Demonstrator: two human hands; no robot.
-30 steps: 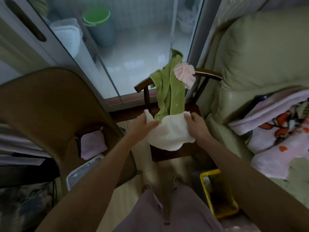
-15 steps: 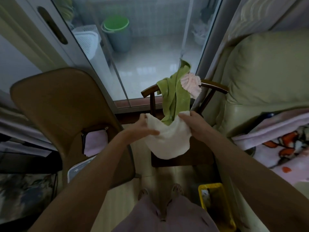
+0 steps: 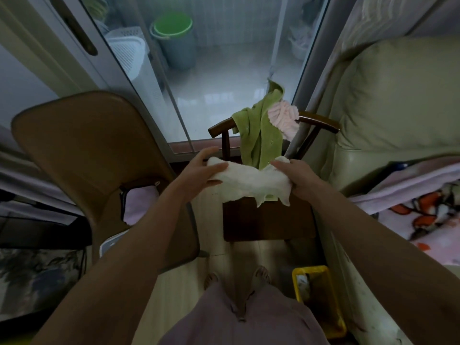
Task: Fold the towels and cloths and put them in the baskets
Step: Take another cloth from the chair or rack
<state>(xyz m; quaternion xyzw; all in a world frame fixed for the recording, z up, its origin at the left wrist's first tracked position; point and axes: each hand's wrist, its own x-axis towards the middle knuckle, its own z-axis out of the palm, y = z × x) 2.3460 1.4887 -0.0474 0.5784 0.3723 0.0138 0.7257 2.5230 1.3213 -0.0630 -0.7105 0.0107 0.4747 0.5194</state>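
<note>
1. Head view looks down at two bare arms that reach to the middle of the frame, where both hands hold one white cloth (image 3: 251,181).
2. The left hand (image 3: 199,170) pinches the left end of the white cloth between the thumb and the curled fingers.
3. The right hand (image 3: 297,174) grips the right end, with the fingers closed around the bunched edge.
4. The white cloth hangs crumpled between the hands, above the seat of a dark wooden chair (image 3: 268,220) in the center of the frame.
5. On the back of this chair hang a green cloth (image 3: 258,135) and, touching it on the right, a pink cloth (image 3: 283,115).
6. A yellow basket (image 3: 296,285) stands on the floor at the lower right, just beside a pale green sofa (image 3: 398,100).
7. A flowered blanket (image 3: 428,215) lies on the sofa at the right edge.
8. A brown chair (image 3: 87,150) fills the left of the frame.
9. Behind the glass door, in the upper middle, stands a green bucket (image 3: 174,33), with a white basket (image 3: 127,51) to its left.
</note>
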